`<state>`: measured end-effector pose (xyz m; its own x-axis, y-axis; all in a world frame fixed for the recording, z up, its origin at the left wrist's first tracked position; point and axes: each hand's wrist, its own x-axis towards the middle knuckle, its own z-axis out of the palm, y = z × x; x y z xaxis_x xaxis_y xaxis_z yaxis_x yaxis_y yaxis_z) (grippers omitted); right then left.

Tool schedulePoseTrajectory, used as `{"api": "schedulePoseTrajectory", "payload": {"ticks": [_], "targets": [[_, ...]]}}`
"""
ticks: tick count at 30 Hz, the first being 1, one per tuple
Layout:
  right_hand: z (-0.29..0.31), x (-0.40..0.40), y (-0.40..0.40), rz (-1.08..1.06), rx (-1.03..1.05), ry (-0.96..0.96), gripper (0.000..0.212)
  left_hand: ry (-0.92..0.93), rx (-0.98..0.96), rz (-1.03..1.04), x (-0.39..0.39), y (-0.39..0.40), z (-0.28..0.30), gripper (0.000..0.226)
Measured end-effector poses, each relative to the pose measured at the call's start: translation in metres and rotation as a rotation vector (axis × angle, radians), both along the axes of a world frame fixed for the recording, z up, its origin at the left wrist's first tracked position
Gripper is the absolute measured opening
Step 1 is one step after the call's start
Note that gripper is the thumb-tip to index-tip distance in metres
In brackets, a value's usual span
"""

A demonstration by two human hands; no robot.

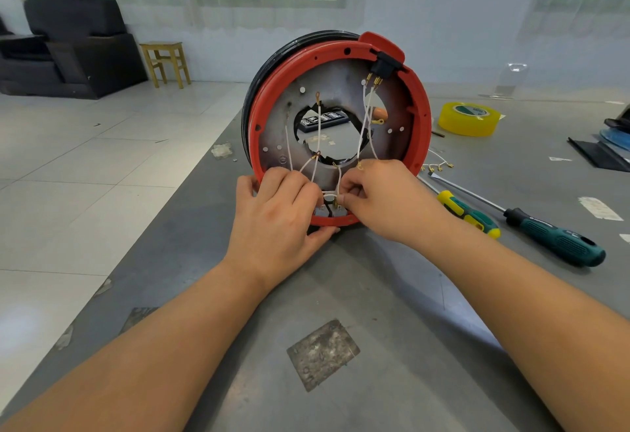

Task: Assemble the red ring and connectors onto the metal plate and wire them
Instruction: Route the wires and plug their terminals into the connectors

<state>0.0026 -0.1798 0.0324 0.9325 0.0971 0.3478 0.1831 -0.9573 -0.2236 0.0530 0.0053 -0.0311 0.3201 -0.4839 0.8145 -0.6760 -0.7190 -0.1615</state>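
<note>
Standing on edge on the grey surface (341, 295), the round metal plate (341, 90) is framed by the red plastic ring (424, 124). Its lower rim is gripped by the left hand (276, 213), thumb underneath. Thin white wires (318, 131) cross the plate. A brass terminal at the grey bottom connectors (329, 211) is pinched by the right hand (385, 199). Two green-handled screwdrivers (552, 239) and a yellow tape roll (468, 119) lie further right.

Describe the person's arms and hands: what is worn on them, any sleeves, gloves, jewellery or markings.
Both arms are bare along all of their visible length; no sleeve shows. The left hand and right hand wear no gloves. No watch, bracelet or strap shows at either wrist, and no ring on the fingers that can be seen. No tattoos or markings show. Some fingertips are hidden behind wires, so those cannot be checked.
</note>
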Motion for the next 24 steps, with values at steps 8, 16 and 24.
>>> {"api": "schedulePoseTrajectory", "payload": {"ticks": [8, 16, 24], "targets": [[-0.026, -0.018, -0.001, 0.009, -0.173, -0.300, 0.021, 0.016, -0.017, 0.004, -0.001, 0.002, -0.001, 0.044], [-0.034, -0.017, -0.005, 0.055, -0.214, -0.363, 0.022, 0.045, -0.019, 0.008, -0.002, 0.002, -0.001, 0.043], [-0.035, -0.021, -0.006, 0.032, -0.284, -0.369, 0.033, 0.110, -0.038, 0.008, -0.003, 0.005, 0.002, 0.047]]}}
